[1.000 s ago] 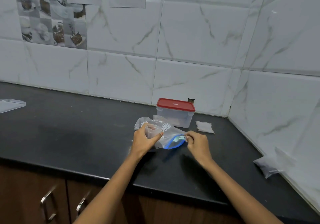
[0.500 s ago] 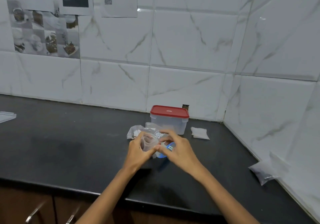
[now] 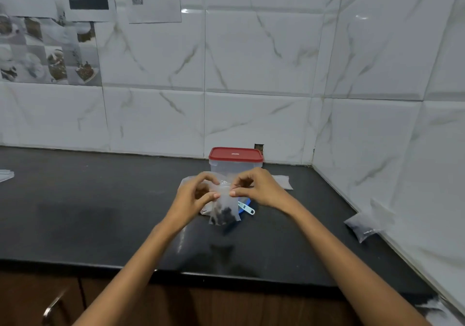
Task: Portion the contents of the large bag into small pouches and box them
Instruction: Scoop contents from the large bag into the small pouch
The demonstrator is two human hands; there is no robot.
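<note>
A small clear pouch (image 3: pixel 224 211) with dark contents at its bottom hangs above the black counter (image 3: pixel 100 212). My left hand (image 3: pixel 195 197) pinches its top edge on the left and my right hand (image 3: pixel 256 189) pinches it on the right. Behind and below it lies the large clear bag (image 3: pixel 187 181), mostly hidden by my hands. A blue scoop (image 3: pixel 246 208) pokes out under my right hand. The clear box with a red lid (image 3: pixel 235 162) stands shut against the wall just beyond.
A flat empty pouch (image 3: pixel 284 182) lies right of the box. Another filled pouch (image 3: pixel 362 226) leans on the right wall. A clear item (image 3: pixel 6 174) sits at the counter's far left. Cabinet doors with a handle (image 3: pixel 54 305) are below.
My right hand left the blue scoop and came to the pouch. Both hands lifted the pouch, which now hangs between them by its top edge.
</note>
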